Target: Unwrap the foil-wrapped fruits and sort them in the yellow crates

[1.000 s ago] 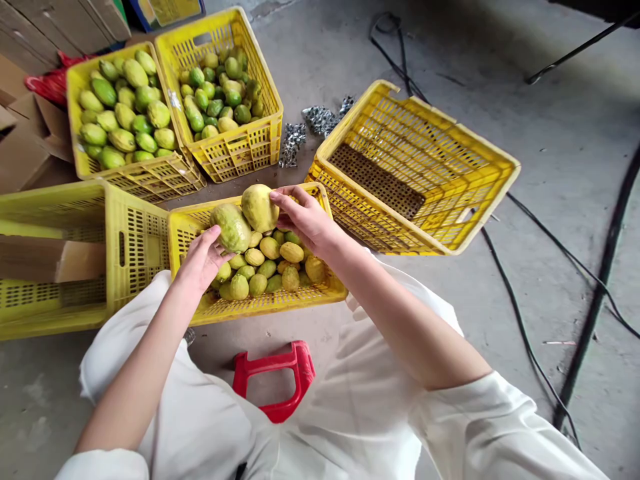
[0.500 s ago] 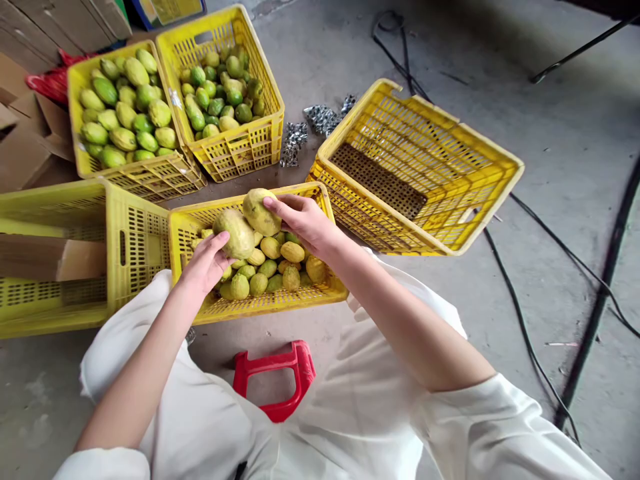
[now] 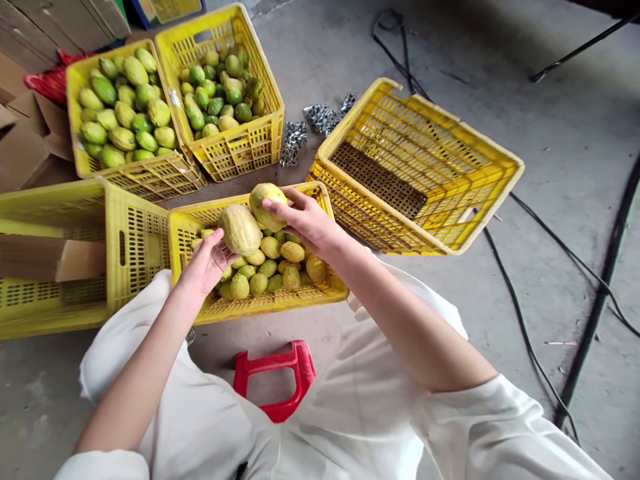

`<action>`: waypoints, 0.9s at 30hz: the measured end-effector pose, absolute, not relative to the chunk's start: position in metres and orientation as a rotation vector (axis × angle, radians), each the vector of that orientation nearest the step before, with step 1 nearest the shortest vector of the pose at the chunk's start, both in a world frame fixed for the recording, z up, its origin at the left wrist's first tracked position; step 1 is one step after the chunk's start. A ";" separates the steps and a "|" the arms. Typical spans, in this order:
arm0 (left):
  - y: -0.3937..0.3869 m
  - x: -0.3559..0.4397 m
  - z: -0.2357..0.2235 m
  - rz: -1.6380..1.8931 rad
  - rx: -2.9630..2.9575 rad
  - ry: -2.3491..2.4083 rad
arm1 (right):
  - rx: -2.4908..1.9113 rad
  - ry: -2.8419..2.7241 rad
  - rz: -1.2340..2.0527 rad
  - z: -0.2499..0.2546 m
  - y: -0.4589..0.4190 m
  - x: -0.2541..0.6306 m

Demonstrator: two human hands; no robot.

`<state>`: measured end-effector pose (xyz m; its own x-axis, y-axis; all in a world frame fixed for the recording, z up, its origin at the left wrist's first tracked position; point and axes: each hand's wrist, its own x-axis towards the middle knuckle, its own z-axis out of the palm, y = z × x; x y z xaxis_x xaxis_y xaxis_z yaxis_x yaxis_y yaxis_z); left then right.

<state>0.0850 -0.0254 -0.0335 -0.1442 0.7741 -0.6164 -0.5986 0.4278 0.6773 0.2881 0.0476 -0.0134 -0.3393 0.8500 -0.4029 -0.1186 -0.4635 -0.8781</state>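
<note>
My left hand (image 3: 205, 263) grips a large yellow-green fruit (image 3: 239, 229) and holds it above the near yellow crate (image 3: 260, 305), which holds several smaller yellow and green fruits. My right hand (image 3: 305, 220) grips a second, yellower fruit (image 3: 267, 203) just beside the first, over the crate's far rim. The two fruits are close together, nearly touching.
Two yellow crates of green fruit, one (image 3: 145, 177) at far left and one (image 3: 235, 150) beside it, stand behind. A tilted yellow crate (image 3: 425, 173) with nothing in it lies to the right, another crate (image 3: 60, 267) with cardboard to the left. Black cables (image 3: 595, 293) cross the concrete floor. A red stool (image 3: 275, 383) is under me.
Both hands dipped toward the crate half a second ago and have lifted again; the right-hand fruit has turned to show its yellower side.
</note>
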 end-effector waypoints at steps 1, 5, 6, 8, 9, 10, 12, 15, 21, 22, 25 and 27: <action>-0.026 0.085 -0.032 1.195 0.191 1.228 | -1.212 -1.015 1.876 -0.013 0.048 0.289; -0.028 0.089 -0.028 1.167 0.224 1.231 | -1.252 -1.006 1.868 -0.013 0.048 0.290; -0.028 0.090 -0.027 1.163 0.222 1.239 | -1.260 -1.017 1.854 -0.013 0.049 0.290; -0.028 0.092 -0.025 1.168 0.208 1.258 | -1.275 -1.038 1.816 -0.016 0.048 0.289; -0.028 0.092 -0.025 1.172 0.202 1.267 | -1.286 -1.040 1.795 -0.016 0.048 0.289; -0.027 0.092 -0.024 1.177 0.199 1.276 | -1.298 -1.038 1.780 -0.017 0.048 0.288; -0.027 0.091 -0.024 1.186 0.198 1.289 | -1.312 -1.029 1.777 -0.016 0.048 0.288; -0.027 0.090 -0.024 1.212 0.203 1.282 | -1.284 -1.014 1.805 -0.013 0.049 0.289; -0.029 0.091 -0.027 1.247 0.235 1.252 | -1.239 -1.035 1.810 -0.010 0.054 0.292; -0.029 0.090 -0.027 1.244 0.229 1.256 | -1.240 -1.039 1.808 -0.010 0.054 0.292; -0.029 0.088 -0.028 1.248 0.203 1.253 | -1.220 -1.039 1.824 -0.011 0.054 0.292; -0.028 0.087 -0.027 1.266 0.191 1.251 | -1.185 -1.036 1.836 -0.011 0.053 0.291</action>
<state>0.0867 -0.0283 -0.0271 -0.2033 0.7813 -0.5901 -0.5996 0.3772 0.7059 0.2907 0.0526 -0.0107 -0.3296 0.8699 -0.3670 -0.1353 -0.4282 -0.8935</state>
